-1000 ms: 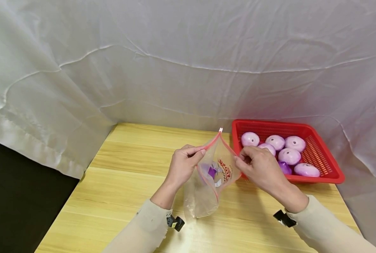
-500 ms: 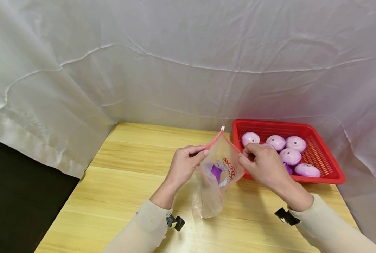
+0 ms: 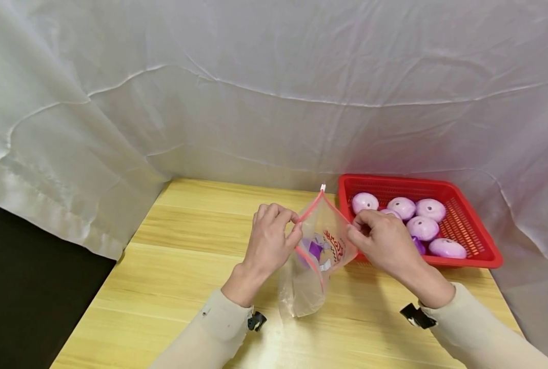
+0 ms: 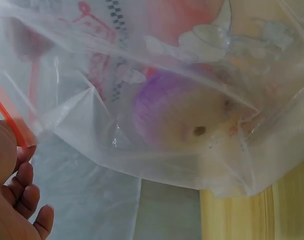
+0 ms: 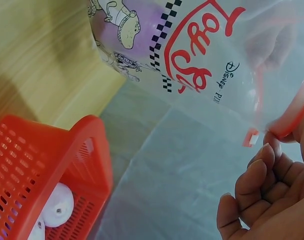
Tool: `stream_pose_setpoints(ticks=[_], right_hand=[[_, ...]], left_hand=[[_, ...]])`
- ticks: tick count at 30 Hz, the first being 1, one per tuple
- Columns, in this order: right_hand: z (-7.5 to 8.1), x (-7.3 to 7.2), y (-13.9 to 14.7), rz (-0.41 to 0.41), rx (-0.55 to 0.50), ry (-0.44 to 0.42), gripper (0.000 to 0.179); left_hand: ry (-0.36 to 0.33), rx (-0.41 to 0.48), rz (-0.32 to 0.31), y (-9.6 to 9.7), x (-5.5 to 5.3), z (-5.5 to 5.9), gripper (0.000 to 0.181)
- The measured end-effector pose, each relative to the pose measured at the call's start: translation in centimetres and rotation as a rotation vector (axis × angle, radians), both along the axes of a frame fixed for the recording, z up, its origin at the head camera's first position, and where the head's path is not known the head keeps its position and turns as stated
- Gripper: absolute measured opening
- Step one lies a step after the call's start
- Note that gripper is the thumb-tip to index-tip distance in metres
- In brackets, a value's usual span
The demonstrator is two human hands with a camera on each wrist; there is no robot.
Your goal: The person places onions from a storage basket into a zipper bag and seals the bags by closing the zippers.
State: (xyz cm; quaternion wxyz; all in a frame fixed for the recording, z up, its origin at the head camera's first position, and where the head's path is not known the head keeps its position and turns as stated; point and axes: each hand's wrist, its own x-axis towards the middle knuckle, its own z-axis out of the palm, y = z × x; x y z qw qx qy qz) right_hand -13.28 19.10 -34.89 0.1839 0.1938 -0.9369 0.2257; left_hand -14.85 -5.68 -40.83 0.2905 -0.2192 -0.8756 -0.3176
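Observation:
A clear zip bag [image 3: 303, 294] with a pink-edged mouth and red print hangs spread between both hands over the table. My left hand [image 3: 269, 238] pinches the near-left edge of the mouth between thumb and fingers. Opposite it, my right hand [image 3: 386, 243] pinches the right edge; its other fingers [image 5: 252, 180] curl loosely in the right wrist view. A white slider [image 3: 323, 188] sits at the mouth's far corner. Through the film in the left wrist view, a purple-and-pale onion [image 4: 177, 115] with a dark spot lies inside the bag, blurred by the plastic.
A red slotted basket [image 3: 486, 251] stands at the right back, close beside the right hand. It holds several purple-white onions [image 3: 422, 228]; the right hand hides some of them. Grey cloth [image 3: 274, 128] hangs behind the wooden table [image 3: 177, 287].
My left hand has turned so its back shows more, regripping the bag's edge with raised fingers. The bag and right hand shifted slightly right, then stayed nearly still.

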Motion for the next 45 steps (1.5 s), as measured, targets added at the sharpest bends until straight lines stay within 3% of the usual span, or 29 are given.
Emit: stream_pose_setpoints(ticks=[9, 12, 16, 18, 23, 25, 29, 33, 38, 45], right_hand=[[-0.1, 0.0, 0.2, 0.004, 0.007, 0.003, 0.023], [0.2, 0.1, 0.3, 0.004, 0.006, 0.022, 0.022], [0.5, 0.3, 0.4, 0.015, 0.0, 0.046, 0.023], [0.8, 0.3, 0.5, 0.014, 0.008, 0.053, 0.023], [1.6, 0.1, 1.0, -0.038, 0.034, 0.037, 0.023], [1.7, 0.1, 1.1, -0.043, 0.039, 0.022, 0.023], [1.4, 0.1, 0.8, 0.0, 0.067, 0.025, 0.024], [0.6, 0.0, 0.3, 0.028, 0.12, 0.091, 0.024], [-0.1, -0.1, 0.4, 0.035, 0.166, 0.184, 0.017], [-0.3, -0.2, 0.8, 0.042, 0.147, 0.198, 0.013]], left_hand=[[0.076, -0.093, 0.011, -0.2, 0.0, 0.4, 0.005], [0.079, -0.096, 0.012, -0.2, 0.5, 1.4, 0.005], [0.019, -0.073, 0.029, 0.1, 1.5, 3.3, 0.005], [-0.011, -0.085, 0.089, 0.1, 2.0, 4.3, 0.007], [-0.075, -0.169, 0.309, -0.7, 2.5, 6.2, 0.014], [-0.091, -0.192, 0.339, -1.0, 2.5, 6.7, 0.015], [-0.077, -0.249, 0.29, -0.7, 2.2, 6.9, 0.013], [0.022, -0.307, 0.206, -0.1, 1.6, 6.4, 0.013], [0.138, -0.322, 0.162, 0.1, 0.9, 5.6, 0.015], [0.114, -0.302, 0.096, -0.2, 0.4, 4.8, 0.011]])
